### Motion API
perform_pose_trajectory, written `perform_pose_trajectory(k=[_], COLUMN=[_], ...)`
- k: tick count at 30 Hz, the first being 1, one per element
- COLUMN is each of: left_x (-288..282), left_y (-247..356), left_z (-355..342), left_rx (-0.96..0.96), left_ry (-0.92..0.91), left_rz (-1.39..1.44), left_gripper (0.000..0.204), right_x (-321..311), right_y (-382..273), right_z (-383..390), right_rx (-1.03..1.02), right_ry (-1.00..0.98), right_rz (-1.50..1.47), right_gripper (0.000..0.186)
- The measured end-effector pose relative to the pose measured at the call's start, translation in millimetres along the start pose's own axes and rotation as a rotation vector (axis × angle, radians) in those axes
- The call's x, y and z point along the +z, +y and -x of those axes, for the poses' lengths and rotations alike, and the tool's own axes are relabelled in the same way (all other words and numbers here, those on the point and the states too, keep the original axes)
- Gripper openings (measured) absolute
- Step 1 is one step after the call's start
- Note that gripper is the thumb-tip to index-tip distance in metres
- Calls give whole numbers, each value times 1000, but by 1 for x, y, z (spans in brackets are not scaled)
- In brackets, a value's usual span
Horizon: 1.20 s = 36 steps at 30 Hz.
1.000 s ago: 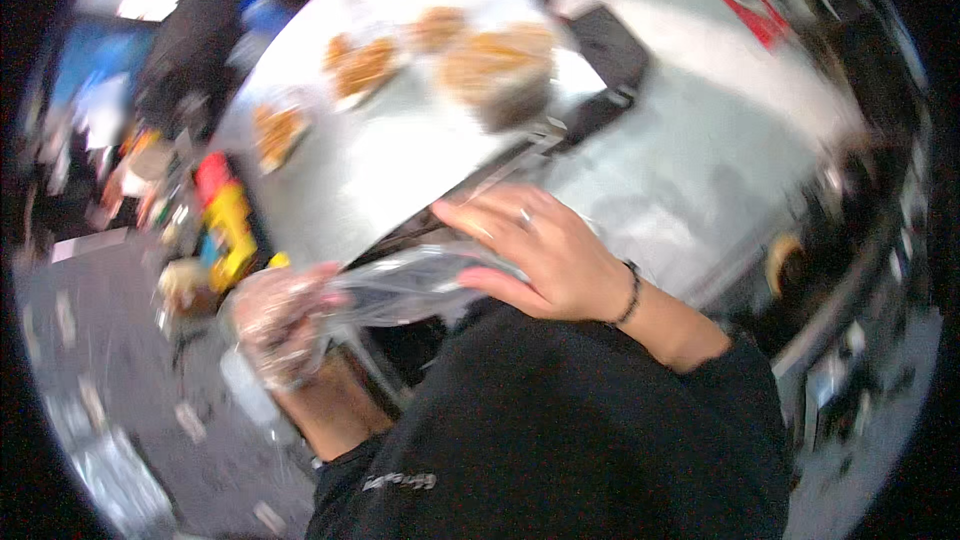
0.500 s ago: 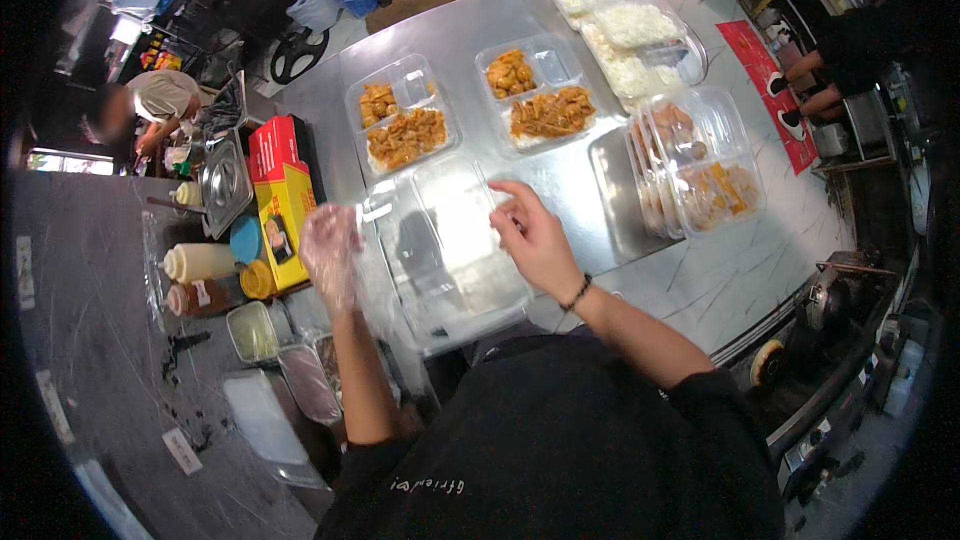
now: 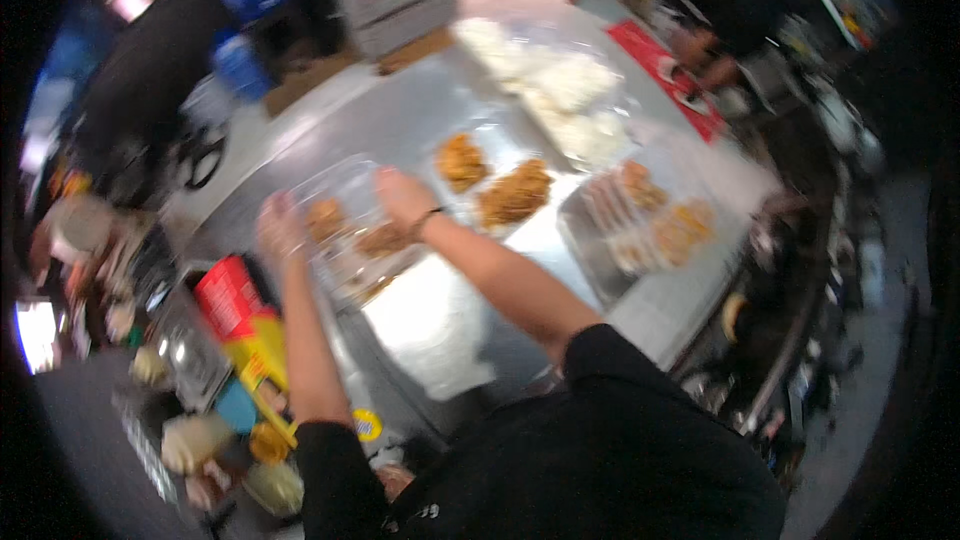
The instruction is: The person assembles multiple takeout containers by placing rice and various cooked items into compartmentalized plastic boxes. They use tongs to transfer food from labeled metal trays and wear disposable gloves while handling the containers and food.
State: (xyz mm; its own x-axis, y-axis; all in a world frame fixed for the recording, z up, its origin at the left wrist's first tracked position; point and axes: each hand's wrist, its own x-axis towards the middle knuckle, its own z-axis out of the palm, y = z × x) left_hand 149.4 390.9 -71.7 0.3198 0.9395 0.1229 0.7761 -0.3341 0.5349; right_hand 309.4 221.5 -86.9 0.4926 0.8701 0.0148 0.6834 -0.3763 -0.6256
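Note:
Both arms reach out over the steel table (image 3: 430, 315). My left hand (image 3: 283, 225), in a clear plastic glove, and my bare right hand (image 3: 402, 200) are at opposite sides of a clear plastic lid (image 3: 338, 183), gripping its edges. Under it is a divided meal tray, where orange-brown saucy food (image 3: 325, 219) shows through. Motion blur hides the fingertips and whether the lid touches the tray. Just right of my right hand, a second divided tray holds the same sort of food (image 3: 514, 194) in two compartments, uncovered.
Filled, lidded trays (image 3: 650, 215) stand stacked at the right. Behind them are containers of white rice (image 3: 565, 90). A red and yellow box (image 3: 243, 325) and sauce bottles (image 3: 190, 440) line the left. One person (image 3: 80, 230) is at far left; another's legs (image 3: 710, 80) show upper right.
My hands have carried the lid forward and left, from the near table to over the left tray. The view has turned and is now blurred.

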Motion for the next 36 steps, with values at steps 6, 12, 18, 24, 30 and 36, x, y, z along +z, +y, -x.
perform_pose_trajectory(k=[6, 12, 18, 24, 30, 36], left_x=[63, 86, 30, -5, -4, -14], left_y=[-179, -144, -71, 2, 3, 13], left_z=[-47, 37, 186, 281, 282, 288], left_rx=[68, -173, -61, -50, 178, 175], left_ry=[28, -166, -43, -116, -19, -55], left_rz=[497, 853, 617, 550, 223, -88], left_gripper=[36, 29, 25, 36, 36, 64], right_x=[38, 4, 27, -36, -24, -40], right_y=[-34, -6, 29, 11, 3, 12], right_z=[-10, 77, 174, 237, 218, 200], right_rx=[88, 119, 83, -21, -114, -178], right_ry=[9, 12, -58, -154, -167, -228], right_rz=[45, -35, -362, -13, 380, 192], right_gripper=[27, 40, 119, 75, 77, 83])
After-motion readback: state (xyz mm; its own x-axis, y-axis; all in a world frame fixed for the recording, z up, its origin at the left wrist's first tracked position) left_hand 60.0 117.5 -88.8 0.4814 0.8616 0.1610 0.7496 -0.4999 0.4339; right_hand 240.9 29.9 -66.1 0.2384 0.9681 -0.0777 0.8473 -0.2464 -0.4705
